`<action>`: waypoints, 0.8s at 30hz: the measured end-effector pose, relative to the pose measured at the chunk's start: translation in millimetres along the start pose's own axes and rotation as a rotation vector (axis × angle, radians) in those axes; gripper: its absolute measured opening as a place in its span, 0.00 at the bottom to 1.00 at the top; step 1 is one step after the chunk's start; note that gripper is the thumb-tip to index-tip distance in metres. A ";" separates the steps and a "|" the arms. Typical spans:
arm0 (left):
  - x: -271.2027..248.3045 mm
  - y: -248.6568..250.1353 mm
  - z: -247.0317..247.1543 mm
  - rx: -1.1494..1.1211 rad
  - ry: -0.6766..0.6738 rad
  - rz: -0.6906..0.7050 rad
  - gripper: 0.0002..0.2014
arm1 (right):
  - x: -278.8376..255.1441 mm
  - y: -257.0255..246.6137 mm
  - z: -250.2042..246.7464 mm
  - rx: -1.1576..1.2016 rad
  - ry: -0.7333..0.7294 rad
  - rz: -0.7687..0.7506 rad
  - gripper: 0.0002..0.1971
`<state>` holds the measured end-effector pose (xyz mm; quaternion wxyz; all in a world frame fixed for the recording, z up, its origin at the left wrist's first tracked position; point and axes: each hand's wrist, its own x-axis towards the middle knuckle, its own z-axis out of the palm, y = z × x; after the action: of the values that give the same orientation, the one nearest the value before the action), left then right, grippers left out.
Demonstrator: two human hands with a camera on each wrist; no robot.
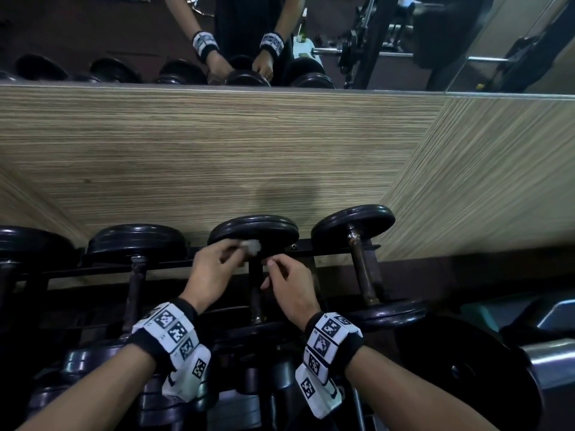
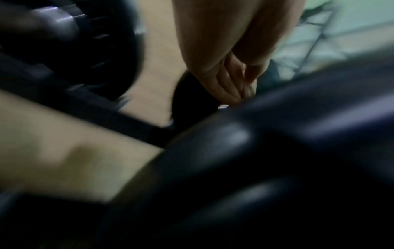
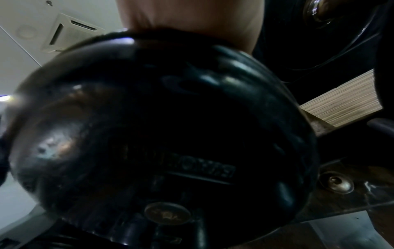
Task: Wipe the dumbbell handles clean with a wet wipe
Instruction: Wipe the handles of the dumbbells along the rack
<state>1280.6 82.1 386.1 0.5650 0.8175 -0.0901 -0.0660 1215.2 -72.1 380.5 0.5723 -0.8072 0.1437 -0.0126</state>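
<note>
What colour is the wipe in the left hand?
White, slightly greyish; the wipe shows best in the head view.

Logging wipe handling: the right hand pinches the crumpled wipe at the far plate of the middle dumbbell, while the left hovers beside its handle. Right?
Wrong hand: the head view shows the left hand pinching the wipe there, and the right hand hovering beside the handle.

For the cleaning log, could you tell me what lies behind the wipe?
Behind the wipe, pinched by the left hand, is the dumbbell's far plate. The handle's top end is covered.
</note>
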 end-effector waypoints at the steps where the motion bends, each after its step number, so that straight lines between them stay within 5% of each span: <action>1: -2.3 9.4 4.5 0.076 -0.047 0.090 0.06 | 0.2 0.2 0.2 -0.004 0.004 -0.001 0.09; 4: -6.5 21.1 12.8 0.191 -0.083 0.202 0.06 | -0.3 3.8 -0.2 -0.002 0.022 0.008 0.09; 10: -1.9 -22.9 -17.1 0.374 0.141 -0.086 0.02 | -1.1 7.8 -1.1 0.005 0.053 0.026 0.10; 17: 26.9 -37.7 -6.4 0.043 -0.181 -0.337 0.04 | 0.7 9.7 0.1 0.007 0.035 0.019 0.10; 24: 28.6 -29.9 -3.4 -0.096 -0.198 -0.367 0.08 | -0.2 8.5 -1.7 0.010 0.023 0.015 0.10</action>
<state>1311.4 89.1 359.2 0.5700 0.7821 0.0084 -0.2517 1212.8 -76.2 373.2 0.5746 -0.8032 0.1561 -0.0184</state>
